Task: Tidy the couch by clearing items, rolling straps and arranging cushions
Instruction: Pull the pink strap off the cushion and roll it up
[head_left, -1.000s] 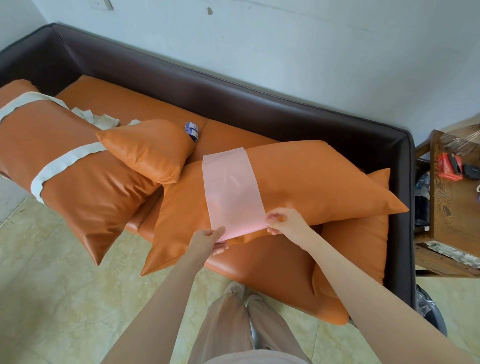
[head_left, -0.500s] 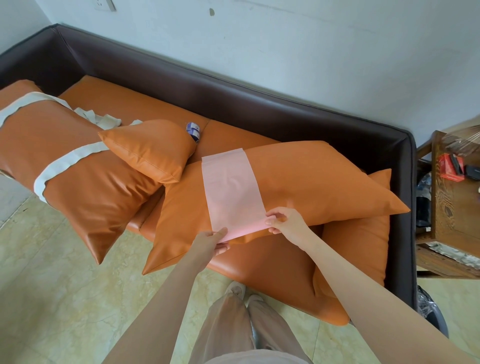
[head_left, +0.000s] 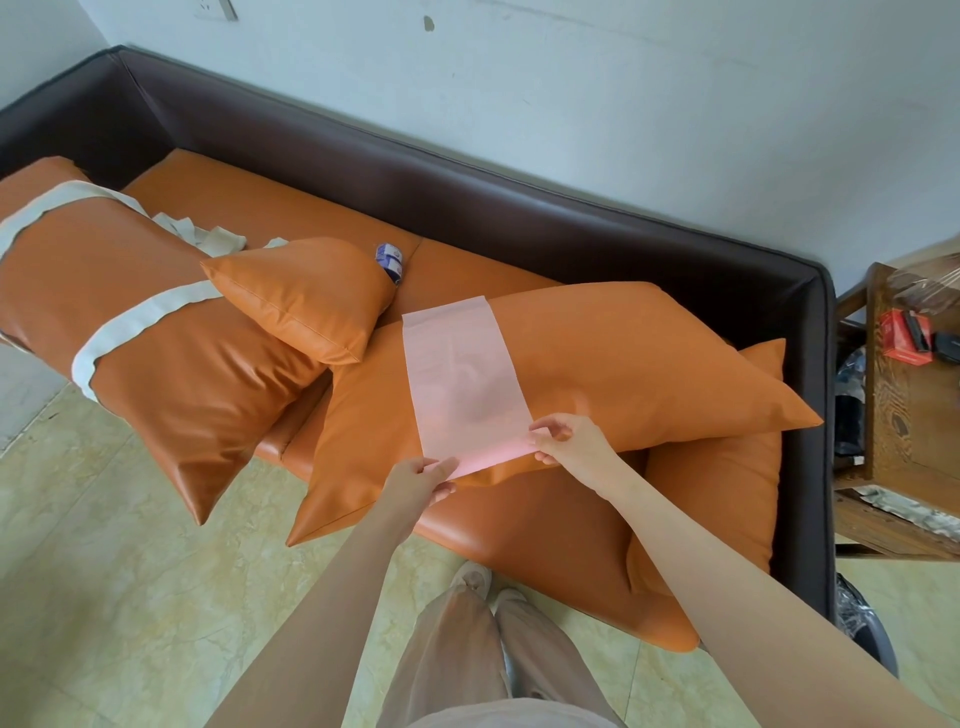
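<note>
A wide pale pink strap lies flat across a long orange cushion on the couch. My left hand pinches the strap's near left corner. My right hand pinches its near right corner, where the end folds under. A second long orange cushion at the left carries two white straps and hangs over the couch's front edge. A small orange cushion leans between the two long ones.
A small blue-and-white roll sits on the seat behind the small cushion. Loose white strap lies on the seat at the back left. Another orange cushion lies at the right end. A wooden table with a red box stands at the right.
Hardly anything moved: both hands stay on the strap's near end, and the fold under the near edge looks slightly more turned.
</note>
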